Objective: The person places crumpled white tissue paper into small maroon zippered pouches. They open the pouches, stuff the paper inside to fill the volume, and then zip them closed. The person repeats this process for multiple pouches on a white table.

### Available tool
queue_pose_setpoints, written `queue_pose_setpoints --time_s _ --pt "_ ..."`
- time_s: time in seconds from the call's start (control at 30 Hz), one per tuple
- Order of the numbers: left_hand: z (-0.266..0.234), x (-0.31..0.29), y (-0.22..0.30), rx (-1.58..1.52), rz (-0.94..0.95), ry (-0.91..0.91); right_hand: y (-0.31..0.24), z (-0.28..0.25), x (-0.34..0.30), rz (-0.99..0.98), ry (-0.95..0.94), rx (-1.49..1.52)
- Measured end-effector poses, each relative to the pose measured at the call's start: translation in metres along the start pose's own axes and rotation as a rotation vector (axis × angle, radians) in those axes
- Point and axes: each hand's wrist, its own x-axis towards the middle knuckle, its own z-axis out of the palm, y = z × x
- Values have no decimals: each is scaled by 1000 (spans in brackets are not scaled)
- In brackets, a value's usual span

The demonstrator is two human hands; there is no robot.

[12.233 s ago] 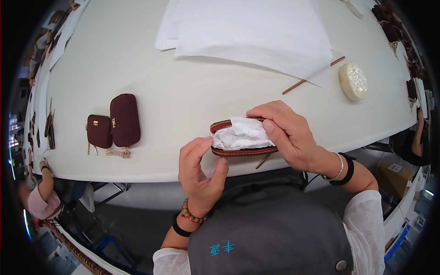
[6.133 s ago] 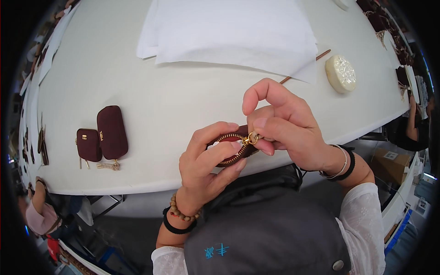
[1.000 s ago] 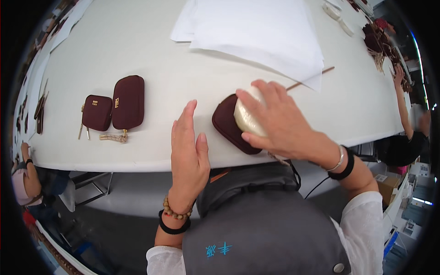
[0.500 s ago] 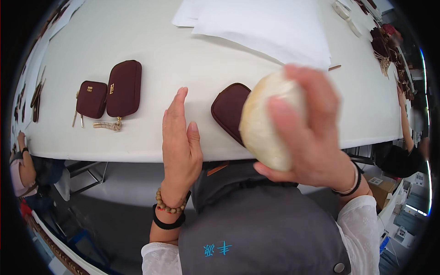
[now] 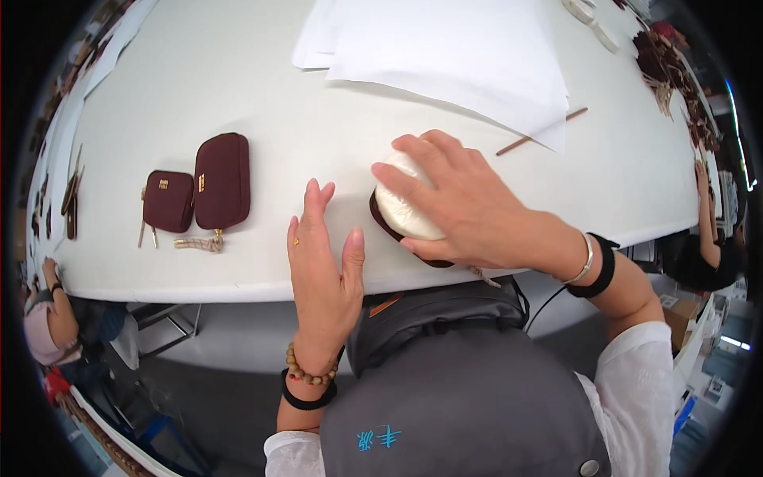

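My right hand (image 5: 473, 199) curls around a rounded, off-white, glossy ball (image 5: 404, 208) and holds it down on a maroon zip pouch (image 5: 388, 229). Most of that pouch is hidden under the ball and fingers; a light tassel (image 5: 485, 277) shows beside its near edge. To the left, my left hand (image 5: 324, 270) hovers by the table edge with fingers extended and thumb apart, holding nothing. Farther left lie a larger maroon pouch (image 5: 225, 183) with a beige tassel (image 5: 199, 243) and a smaller maroon pouch (image 5: 167, 200), side by side.
White paper sheets (image 5: 445, 56) cover the far middle of the white table (image 5: 274, 103). A thin brown stick (image 5: 548, 129) touches their corner. Maroon items with tassels (image 5: 660, 67) are heaped at far right. Other people work at left (image 5: 56, 310) and right (image 5: 703, 246).
My right hand has brought the ball down and left, from above the pouch onto it. More of the brown stick shows. My left hand stays open, its fingers slightly shifted.
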Motion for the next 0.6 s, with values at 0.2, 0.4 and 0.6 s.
queue_pose_setpoints --time_s 0.2,0.4,0.6 --pt "6 7 2 121 23 -80 61 -43 -50 355 207 -212" --pt "21 25 13 178 36 -142 77 -27 -86 470 157 -671" --pt "25 29 20 -115 -137 -195 9 -6 -61 545 -102 177"
